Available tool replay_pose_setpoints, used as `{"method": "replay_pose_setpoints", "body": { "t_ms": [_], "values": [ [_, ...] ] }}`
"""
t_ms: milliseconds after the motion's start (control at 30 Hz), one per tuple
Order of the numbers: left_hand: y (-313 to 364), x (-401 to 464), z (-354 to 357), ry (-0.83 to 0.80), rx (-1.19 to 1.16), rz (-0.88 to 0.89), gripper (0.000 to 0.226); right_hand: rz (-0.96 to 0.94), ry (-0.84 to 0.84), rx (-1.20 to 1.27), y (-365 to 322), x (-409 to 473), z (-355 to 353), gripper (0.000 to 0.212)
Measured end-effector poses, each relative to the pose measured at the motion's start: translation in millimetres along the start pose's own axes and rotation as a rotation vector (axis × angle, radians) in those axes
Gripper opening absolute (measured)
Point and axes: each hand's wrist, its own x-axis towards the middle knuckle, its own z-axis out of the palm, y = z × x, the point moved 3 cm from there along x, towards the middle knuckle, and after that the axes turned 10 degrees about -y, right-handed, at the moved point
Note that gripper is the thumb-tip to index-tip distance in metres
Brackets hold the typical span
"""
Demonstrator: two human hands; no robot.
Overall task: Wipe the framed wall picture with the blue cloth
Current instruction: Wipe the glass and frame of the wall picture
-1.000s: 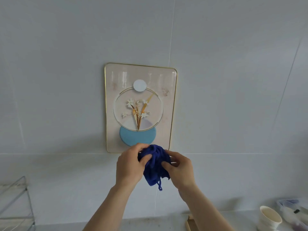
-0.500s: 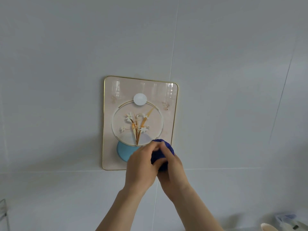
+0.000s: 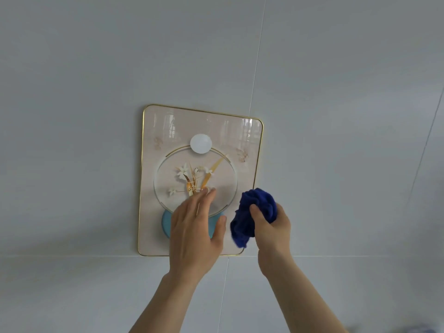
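A framed picture with a thin gold rim hangs on the pale wall; it shows white flowers in a glass bowl on a blue base. My left hand is spread flat over the picture's lower middle, fingers apart, holding nothing. Whether it touches the glass I cannot tell. My right hand holds a bunched dark blue cloth at the picture's lower right edge, partly over the frame.
The wall is made of large grey-white panels with thin seams, one vertical seam above the picture and one horizontal seam just below it.
Both hands held the cloth together before. Now my left hand has let go and spread over the picture, while my right hand carried the cloth to the right. The view tilted upward.
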Motion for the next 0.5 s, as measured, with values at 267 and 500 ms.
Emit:
{"method": "replay_pose_setpoints", "body": {
  "t_ms": [267, 500],
  "values": [
    [-32, 42, 27, 0.043, 0.229, 0.078, 0.060, -0.483, 0.084, -0.461, -6, 44, 12, 0.050],
    [-45, 75, 50, 0.047, 0.508, 0.130, 0.067, -0.780, 0.102, -0.831, 18, 79, 28, 0.064]
  ]
}}
